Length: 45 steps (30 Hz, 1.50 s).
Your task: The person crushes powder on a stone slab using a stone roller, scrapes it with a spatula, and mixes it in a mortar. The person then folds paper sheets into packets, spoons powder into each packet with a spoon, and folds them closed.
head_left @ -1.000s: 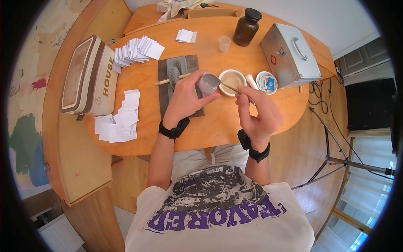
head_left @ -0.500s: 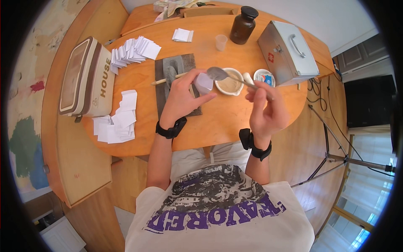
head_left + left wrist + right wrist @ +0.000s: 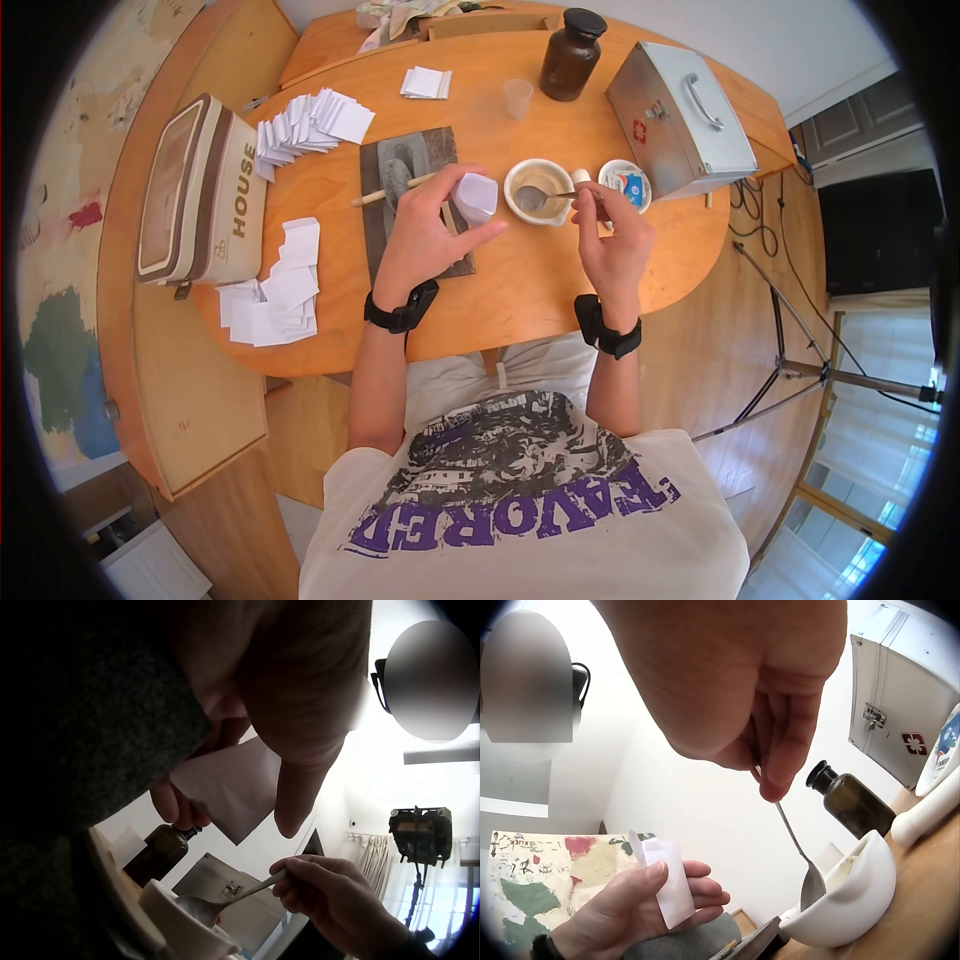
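Observation:
My left hand point(image 3: 425, 235) holds a small white paper packet point(image 3: 476, 198) between thumb and fingers, its mouth spread apart. In the right wrist view the thumb lies across the packet point(image 3: 671, 881). With thumb and fingertips my right hand point(image 3: 618, 240) pinches the handle of a metal spoon point(image 3: 814, 885). The spoon's bowl is down inside a white mortar point(image 3: 513, 183), in the beige powder point(image 3: 552, 180) there. The mortar stands just right of the packet. Beside it lies a white pestle point(image 3: 930, 817), partly hidden by the right hand in the head view.
Left of the mortar is a dark board point(image 3: 380, 240) with a grey tool and wooden stick. Folded white papers point(image 3: 315, 120) lie on the left, near a HOUSE box point(image 3: 205, 195). Behind stand a plastic cup point(image 3: 517, 98), brown jar point(image 3: 573, 60), metal case point(image 3: 660, 125) and small dish point(image 3: 608, 172).
The spoon has moved from the packet's mouth over to the mortar and dipped into it. My left hand keeps its hold on the packet, which has tilted.

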{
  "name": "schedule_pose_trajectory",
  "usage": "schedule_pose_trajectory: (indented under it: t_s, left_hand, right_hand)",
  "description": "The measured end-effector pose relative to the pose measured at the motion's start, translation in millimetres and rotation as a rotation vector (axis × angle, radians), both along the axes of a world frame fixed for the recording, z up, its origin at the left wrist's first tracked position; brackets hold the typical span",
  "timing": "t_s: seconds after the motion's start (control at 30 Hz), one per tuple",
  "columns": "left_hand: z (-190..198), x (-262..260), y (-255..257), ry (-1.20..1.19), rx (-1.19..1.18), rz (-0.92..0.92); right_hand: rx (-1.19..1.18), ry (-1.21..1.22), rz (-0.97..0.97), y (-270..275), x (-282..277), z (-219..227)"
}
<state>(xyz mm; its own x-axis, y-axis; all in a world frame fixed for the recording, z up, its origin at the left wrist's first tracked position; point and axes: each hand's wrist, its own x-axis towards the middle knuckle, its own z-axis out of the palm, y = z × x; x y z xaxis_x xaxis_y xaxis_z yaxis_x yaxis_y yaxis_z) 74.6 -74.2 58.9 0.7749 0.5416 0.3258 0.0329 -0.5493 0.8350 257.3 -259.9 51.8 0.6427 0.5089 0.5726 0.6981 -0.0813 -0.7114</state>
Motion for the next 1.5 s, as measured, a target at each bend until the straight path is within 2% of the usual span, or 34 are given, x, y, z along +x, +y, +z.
schedule_pose_trajectory:
  t_s: [0.1, 0.23, 0.43, 0.6, 0.83, 0.93, 1.0, 1.13, 1.23, 1.37, 1.43, 1.47, 1.5]
  left_hand:
    - [1.1, -0.3, -0.5, 0.006, -0.001, 0.001]
    - [1.7, -0.1, -0.3, 0.015, 0.001, 0.001]
    - [1.3, 0.0, 0.1, 0.016, 0.015, -0.002]
    - [1.3, 0.6, 0.0, 0.010, 0.021, -0.006]
    - [3.7, 0.7, -1.7, -0.019, 0.010, -0.008]
    - [3.6, 0.0, -2.1, -0.016, 0.000, 0.007]
    - [2.5, 0.9, -1.6, -0.028, -0.008, 0.002]
    - [0.4, 1.0, -0.8, -0.034, -0.005, -0.003]
    - [1.8, 0.7, -1.2, -0.030, -0.004, -0.002]
    - [2.2, 1.0, -1.5, -0.037, -0.001, -0.006]
    - [2.5, 0.8, -2.2, -0.040, -0.005, 0.006]
    - [3.0, 0.5, -2.3, -0.039, -0.006, 0.006]
    - [3.9, 0.3, -2.1, -0.037, -0.003, 0.000]
  right_hand:
    - [-0.058, -0.001, 0.008, -3.4, 2.8, -0.1]
    - [-0.009, 0.058, 0.003, -1.5, 2.8, -1.5]
    - [-0.011, 0.292, -0.096, -5.7, 7.5, 2.0]
    - [0.190, 0.493, -0.113, -10.2, 8.7, 24.7]
    - [0.320, 0.452, -0.026, -4.7, -24.7, 68.0]
    - [0.334, 0.348, 0.050, -1.4, -34.7, 66.3]
    - [0.250, 0.077, 0.111, -0.2, -34.5, 56.3]
    - [0.213, -0.111, 0.131, -0.4, -34.7, 56.1]
    - [0.216, -0.150, 0.148, -1.3, -34.6, 60.7]
    - [0.190, -0.179, 0.169, -1.7, -33.3, 54.6]
    - [0.267, 0.057, 0.127, -1.0, -35.5, 45.6]
    - [0.266, 0.058, 0.127, -0.8, -35.0, 45.9]
    - [0.305, 0.169, 0.070, -0.2, -33.3, 46.7]
